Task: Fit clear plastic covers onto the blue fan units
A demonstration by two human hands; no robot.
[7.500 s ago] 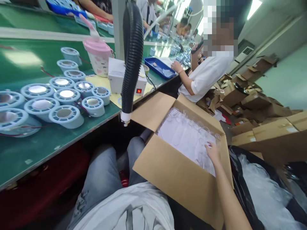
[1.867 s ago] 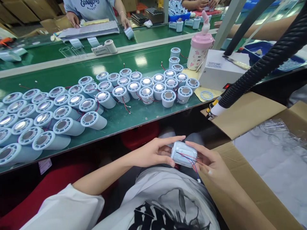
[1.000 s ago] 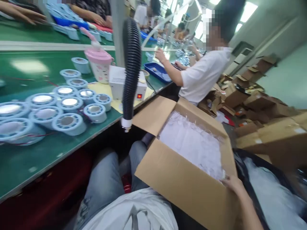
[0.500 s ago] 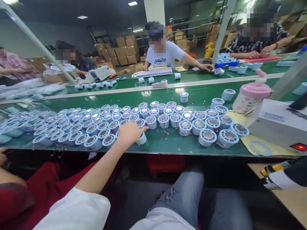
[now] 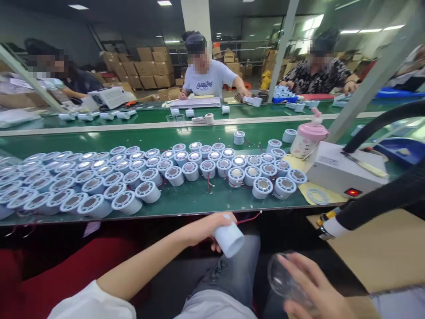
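My left hand (image 5: 202, 229) grips a pale blue cylinder housing (image 5: 229, 239) over my lap, just below the green bench edge; a thin red wire (image 5: 249, 218) trails from it. My right hand (image 5: 315, 292) at the lower right holds a clear round plastic cover (image 5: 282, 279), a short way right of the housing and apart from it. Several more pale blue housings (image 5: 146, 170) with shiny round tops stand in rows on the green bench (image 5: 199, 201) ahead of me.
A white box with a red lit switch (image 5: 343, 170), a pink-lidded bottle (image 5: 307, 137) and a black corrugated hose (image 5: 375, 201) stand at the right. A cardboard flap (image 5: 381, 248) lies below them. Three people work across the far bench (image 5: 202, 77).
My left hand, which was reaching among the housings on the bench, has come back to my lap with one housing. My right hand has come into view holding a clear cover.
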